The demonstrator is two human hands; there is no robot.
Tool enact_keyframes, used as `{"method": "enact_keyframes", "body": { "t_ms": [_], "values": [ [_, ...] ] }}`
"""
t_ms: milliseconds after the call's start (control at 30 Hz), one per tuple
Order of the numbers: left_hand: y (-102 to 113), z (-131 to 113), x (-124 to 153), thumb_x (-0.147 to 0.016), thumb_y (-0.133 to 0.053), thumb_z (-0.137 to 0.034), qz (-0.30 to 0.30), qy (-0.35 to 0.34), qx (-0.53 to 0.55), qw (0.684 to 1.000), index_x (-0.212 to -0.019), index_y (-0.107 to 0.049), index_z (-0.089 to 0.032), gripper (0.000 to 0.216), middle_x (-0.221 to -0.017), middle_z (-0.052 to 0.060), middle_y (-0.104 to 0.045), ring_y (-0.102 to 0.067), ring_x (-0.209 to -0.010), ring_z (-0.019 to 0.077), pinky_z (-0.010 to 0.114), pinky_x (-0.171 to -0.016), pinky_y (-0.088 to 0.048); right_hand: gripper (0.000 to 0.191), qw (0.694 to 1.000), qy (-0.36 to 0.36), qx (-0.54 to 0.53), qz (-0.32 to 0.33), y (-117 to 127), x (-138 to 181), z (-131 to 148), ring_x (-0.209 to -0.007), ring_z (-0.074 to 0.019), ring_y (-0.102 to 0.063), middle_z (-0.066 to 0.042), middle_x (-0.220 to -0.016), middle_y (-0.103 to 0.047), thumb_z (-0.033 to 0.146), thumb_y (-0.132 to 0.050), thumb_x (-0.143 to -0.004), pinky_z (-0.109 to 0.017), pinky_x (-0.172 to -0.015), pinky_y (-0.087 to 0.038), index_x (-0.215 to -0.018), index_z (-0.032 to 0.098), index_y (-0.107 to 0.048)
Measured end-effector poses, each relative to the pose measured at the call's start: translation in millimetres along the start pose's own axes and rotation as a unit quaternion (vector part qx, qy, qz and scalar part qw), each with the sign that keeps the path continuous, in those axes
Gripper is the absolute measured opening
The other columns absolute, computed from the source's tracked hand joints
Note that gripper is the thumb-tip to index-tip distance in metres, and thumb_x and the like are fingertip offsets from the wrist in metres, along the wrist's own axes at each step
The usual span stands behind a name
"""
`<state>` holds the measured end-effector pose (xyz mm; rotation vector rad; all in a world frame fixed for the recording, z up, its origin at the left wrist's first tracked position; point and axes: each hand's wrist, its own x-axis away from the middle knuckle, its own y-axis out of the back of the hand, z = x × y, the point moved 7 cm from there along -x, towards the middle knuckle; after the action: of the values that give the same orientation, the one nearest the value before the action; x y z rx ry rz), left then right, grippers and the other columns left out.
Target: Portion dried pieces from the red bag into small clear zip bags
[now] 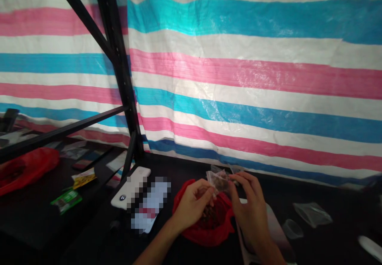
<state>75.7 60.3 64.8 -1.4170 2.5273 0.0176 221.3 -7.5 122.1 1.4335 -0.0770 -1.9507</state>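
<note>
A small clear plastic bag with brown bits inside is held up between my two hands. My left hand pinches its left edge between thumb and fingers. At the bag's right side, my right hand has its fingers closed on the upper edge. Just below, an open red plastic bag holds loose brown pieces, partly covered by my left hand. A flat, pale device like a scale lies under my right forearm, which hides much of it. More clear bags lie behind my fingers.
On the right are an empty-looking clear bag, a small clear cup and a white object. To the left lie a white device, small yellow and green packets, and another red bag. A black frame post stands before striped sheeting.
</note>
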Motion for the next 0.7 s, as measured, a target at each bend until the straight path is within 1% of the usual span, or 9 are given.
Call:
{"method": "enact_keyframes", "body": {
  "t_ms": [67,133,233,333,400,467,533,667,700],
  "values": [
    [-0.9,-3.6,1.4,-0.094,-0.059,-0.047,0.004,-0.012,-0.035,0.999,-0.088,-0.063,-0.018,0.03,-0.071,-0.001,-0.063,-0.057,-0.064,0.0129,0.025,-0.065,-0.045,0.012,0.999,-0.01,-0.027,0.033,-8.9,3.3,5.0,-0.098,-0.0244,-0.065,-0.007,-0.103,-0.066,0.027,-0.059,-0.095,-0.039,-0.086,-0.054,-0.103,0.026,-0.067],
    [-3.0,-5.3,3.0,-0.095,-0.058,-0.042,0.02,-0.023,-0.095,0.995,-0.086,-0.066,-0.018,0.027,-0.074,0.0,-0.065,-0.058,-0.068,0.014,0.025,-0.067,-0.045,0.009,0.994,-0.015,-0.048,0.093,-20.9,7.3,11.2,-0.091,-0.0233,-0.067,-0.005,-0.096,-0.068,0.028,-0.06,-0.094,-0.036,-0.082,-0.054,-0.099,0.027,-0.067],
    [-3.5,-5.7,4.9,-0.096,-0.056,-0.035,0.033,-0.037,-0.177,0.983,-0.085,-0.067,-0.018,0.024,-0.08,0.002,-0.068,-0.059,-0.072,0.0156,0.026,-0.07,-0.045,0.01,0.983,-0.059,-0.073,0.159,-32.8,11.4,11.3,-0.079,-0.0211,-0.066,-0.003,-0.085,-0.068,0.028,-0.058,-0.094,-0.032,-0.073,-0.052,-0.089,0.026,-0.067],
    [-2.9,-5.0,4.8,-0.096,-0.055,-0.03,0.041,-0.046,-0.219,0.974,-0.085,-0.068,-0.018,0.02,-0.083,0.003,-0.069,-0.06,-0.075,0.0162,0.026,-0.074,-0.045,0.017,0.968,-0.116,-0.106,0.194,-39.3,13.7,4.0,-0.069,-0.0184,-0.062,-0.001,-0.078,-0.066,0.029,-0.054,-0.095,-0.029,-0.066,-0.049,-0.083,0.024,-0.065],
    [-3.4,-4.2,3.9,-0.095,-0.054,-0.028,0.044,-0.052,-0.215,0.974,-0.082,-0.066,-0.018,0.021,-0.08,0.002,-0.068,-0.059,-0.075,0.0156,0.026,-0.073,-0.044,0.02,0.96,-0.145,-0.119,0.207,-43.1,16.1,-1.4,-0.067,-0.0178,-0.061,-0.001,-0.075,-0.065,0.031,-0.052,-0.095,-0.028,-0.063,-0.048,-0.08,0.024,-0.063],
    [-4.0,-1.5,2.4,-0.095,-0.052,-0.029,0.039,-0.05,-0.19,0.98,-0.077,-0.063,-0.018,0.024,-0.074,0.0,-0.063,-0.056,-0.07,0.0143,0.024,-0.068,-0.042,0.02,0.957,-0.16,-0.118,0.211,-46.3,19.4,-5.4,-0.069,-0.0185,-0.061,-0.001,-0.076,-0.065,0.032,-0.051,-0.094,-0.028,-0.064,-0.047,-0.08,0.023,-0.062],
    [-2.6,2.6,0.9,-0.095,-0.051,-0.029,0.011,-0.047,-0.174,0.984,-0.072,-0.058,-0.018,0.027,-0.069,-0.002,-0.057,-0.05,-0.065,0.0128,0.024,-0.062,-0.039,0.019,0.958,-0.163,-0.104,0.21,-48.4,22.7,-7.4,-0.072,-0.0197,-0.062,-0.002,-0.078,-0.066,0.031,-0.048,-0.092,-0.029,-0.065,-0.047,-0.081,0.023,-0.061],
    [12.8,9.9,1.5,-0.094,-0.048,-0.028,-0.126,-0.04,-0.16,0.978,-0.068,-0.045,-0.021,0.028,-0.065,-0.005,-0.046,-0.044,-0.062,0.0118,0.022,-0.057,-0.035,0.019,0.969,-0.154,-0.056,0.187,-44.4,24.4,-8.1,-0.071,-0.021,-0.061,-0.003,-0.076,-0.065,0.031,-0.047,-0.09,-0.032,-0.067,-0.046,-0.078,0.024,-0.059],
    [15.9,11.6,2.0,-0.094,-0.047,-0.029,-0.147,-0.034,-0.145,0.978,-0.069,-0.045,-0.021,0.027,-0.065,-0.005,-0.045,-0.044,-0.061,0.0118,0.022,-0.057,-0.036,0.02,0.97,-0.151,-0.055,0.184,-43.3,23.9,-7.9,-0.073,-0.0213,-0.061,-0.003,-0.077,-0.066,0.032,-0.047,-0.092,-0.033,-0.068,-0.046,-0.08,0.024,-0.06]
  ]
}}
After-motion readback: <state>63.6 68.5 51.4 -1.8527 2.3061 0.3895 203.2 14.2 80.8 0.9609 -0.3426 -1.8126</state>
